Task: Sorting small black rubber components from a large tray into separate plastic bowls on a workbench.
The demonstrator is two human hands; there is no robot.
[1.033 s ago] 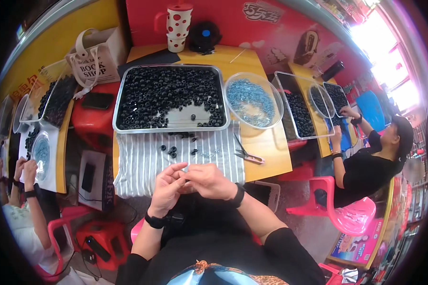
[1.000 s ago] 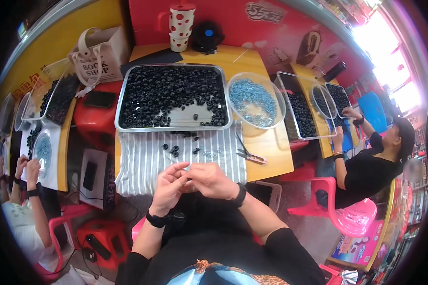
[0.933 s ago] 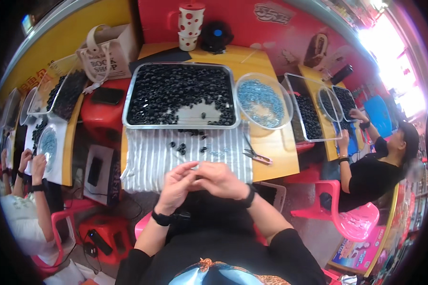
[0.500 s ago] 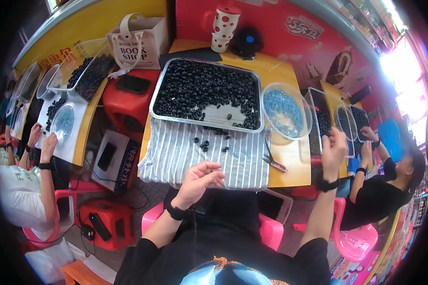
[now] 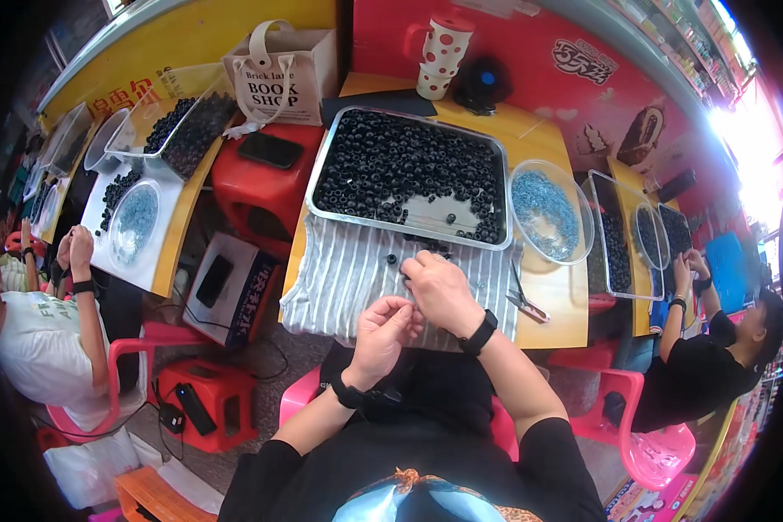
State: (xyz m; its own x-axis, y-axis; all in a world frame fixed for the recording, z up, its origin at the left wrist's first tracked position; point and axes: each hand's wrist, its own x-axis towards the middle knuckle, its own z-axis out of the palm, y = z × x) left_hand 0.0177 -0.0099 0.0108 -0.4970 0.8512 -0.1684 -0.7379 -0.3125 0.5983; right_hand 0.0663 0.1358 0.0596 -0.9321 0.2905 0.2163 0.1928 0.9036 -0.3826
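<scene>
My left hand (image 5: 383, 335) hovers over the near edge of a grey-and-white striped cloth (image 5: 335, 287), thumb and fingertips pressed together; what they pinch is too small to make out. Just beyond it, my right hand (image 5: 444, 294) reaches across the cloth with its fingers bent together, hiding most of the loose pieces there. One black bead-like piece (image 5: 391, 259) shows beside its fingertips. A metal-rimmed tray (image 5: 322, 207) full of black, holed, bead-like pieces stands behind the cloth. To its right is a clear round tub (image 5: 585, 233) holding small pale-blue bits (image 5: 544, 209).
Scissors (image 5: 528, 304) lie at the cloth's right edge. Behind the tray stand a spotted tumbler (image 5: 444, 56) and a canvas bag (image 5: 291, 78). A phone (image 5: 270, 150) rests on a red stool (image 5: 244, 187). Other people work at tables left and right.
My right hand has come down from the right onto the cloth, beside my left. The left hand's fingers have closed into a pinch. The whole view has shifted slightly.
</scene>
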